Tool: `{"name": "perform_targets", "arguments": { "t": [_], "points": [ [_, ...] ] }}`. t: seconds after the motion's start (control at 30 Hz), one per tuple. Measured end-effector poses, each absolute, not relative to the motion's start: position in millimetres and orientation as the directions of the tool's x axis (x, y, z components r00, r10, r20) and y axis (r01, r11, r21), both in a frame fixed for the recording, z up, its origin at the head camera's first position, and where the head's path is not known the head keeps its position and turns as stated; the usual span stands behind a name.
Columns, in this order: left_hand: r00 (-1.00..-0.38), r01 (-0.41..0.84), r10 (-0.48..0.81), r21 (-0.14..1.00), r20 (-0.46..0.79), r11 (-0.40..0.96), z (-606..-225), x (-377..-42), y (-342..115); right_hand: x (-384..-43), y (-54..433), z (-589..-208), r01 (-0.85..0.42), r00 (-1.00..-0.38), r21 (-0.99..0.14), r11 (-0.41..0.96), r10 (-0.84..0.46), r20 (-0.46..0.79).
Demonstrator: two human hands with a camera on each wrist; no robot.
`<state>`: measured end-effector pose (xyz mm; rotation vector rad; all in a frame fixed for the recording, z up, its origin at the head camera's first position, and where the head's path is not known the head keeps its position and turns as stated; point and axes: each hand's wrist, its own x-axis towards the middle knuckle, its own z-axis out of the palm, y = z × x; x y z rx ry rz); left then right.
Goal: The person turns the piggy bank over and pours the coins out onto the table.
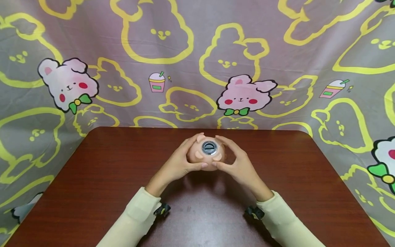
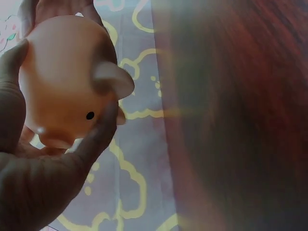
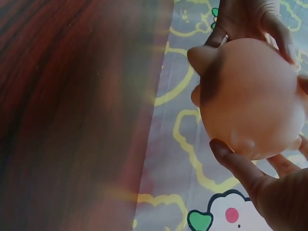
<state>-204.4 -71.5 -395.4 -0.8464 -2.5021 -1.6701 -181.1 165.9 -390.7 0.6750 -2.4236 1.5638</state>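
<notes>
Holding the pink piggy bank (image 1: 208, 160) above the tabletop (image 1: 108, 188) in the head view, my left fingers (image 1: 196, 167) and right fingers (image 1: 223, 166) curl round its sides; the left wrist view shows its black eye (image 2: 90, 115); the right wrist view, a small bump (image 3: 244, 144).

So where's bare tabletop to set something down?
The reddish-brown wooden table is bare left of the cream left sleeve, right of the cream right sleeve, and between them. Crowded: far middle, where left hand and right hand hold a peach pig-shaped figure.
</notes>
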Motion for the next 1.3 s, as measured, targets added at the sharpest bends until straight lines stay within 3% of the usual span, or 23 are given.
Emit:
{"name": "perform_targets", "arguments": {
  "t": [0.53, 0.9, 1.13, 1.3],
  "points": [
    [-0.853, 0.409, 0.425, 0.894, 0.302, 0.185, -393.0, -201.8, -69.3, -177.3, 169.5, -390.1, -0.405, -0.895, -0.884, 0.235, -0.298, 0.331],
    [-0.852, 0.439, 0.408, 0.872, 0.328, 0.218, -394.6, -202.4, -69.4, -177.9, 168.6, -387.7, -0.425, -0.888, -0.863, 0.274, -0.314, 0.337],
    [-0.847, 0.449, 0.416, 0.865, 0.332, 0.222, -396.1, -202.9, -71.3, -177.2, 166.8, -387.5, -0.425, -0.875, -0.885, 0.188, -0.336, 0.349],
    [-0.845, 0.462, 0.408, 0.858, 0.347, 0.226, -397.0, -202.7, -71.3, -177.2, 166.6, -384.6, -0.463, -0.864, -0.858, 0.22, -0.327, 0.382]
  ]
}}
